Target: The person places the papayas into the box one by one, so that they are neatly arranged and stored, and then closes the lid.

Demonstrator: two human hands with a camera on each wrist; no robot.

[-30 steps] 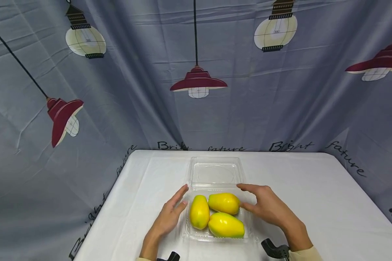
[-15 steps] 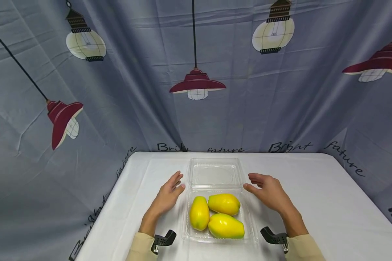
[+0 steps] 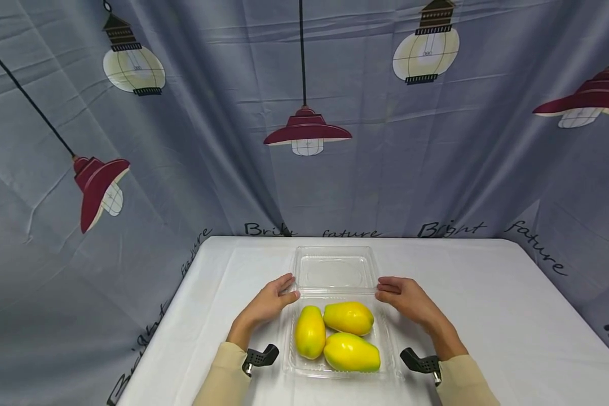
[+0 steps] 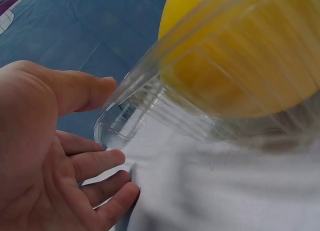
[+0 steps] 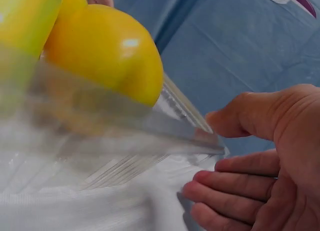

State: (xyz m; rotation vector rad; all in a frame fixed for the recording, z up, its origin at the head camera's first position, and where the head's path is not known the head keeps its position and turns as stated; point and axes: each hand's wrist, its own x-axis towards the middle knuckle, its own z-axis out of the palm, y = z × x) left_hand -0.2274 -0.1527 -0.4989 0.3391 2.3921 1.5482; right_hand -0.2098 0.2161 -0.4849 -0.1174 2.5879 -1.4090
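A clear plastic clamshell box [image 3: 309, 373] stands unfolded on the table, its lid [image 3: 336, 273] lying back on the far side. Inside the base are three smooth yellow fruits, papaya-like and tinged green: a left one [image 3: 310, 332], a far one [image 3: 348, 317] and a near one [image 3: 352, 352]. My left hand [image 3: 266, 299] is at the box's left side by the hinge, its thumb [image 4: 95, 93] right at the rim and the other fingers loosely spread below. Opposite, my right hand [image 3: 410, 299] has its thumb [image 5: 235, 118] at the rim corner, with fairly straight fingers [image 5: 227, 196] underneath.
A white cloth covers the table [image 3: 467, 304]. Behind and beside it hangs a grey-blue curtain [image 3: 223, 141] printed with lamps and lettering. A black wrist camera mount [image 3: 261, 358] juts from the left sleeve, another mount [image 3: 418, 361] from the right.
Both hands first drew apart from the box and the fruit, then came back inward to the hinge sides. Fruits and box stay where they were.
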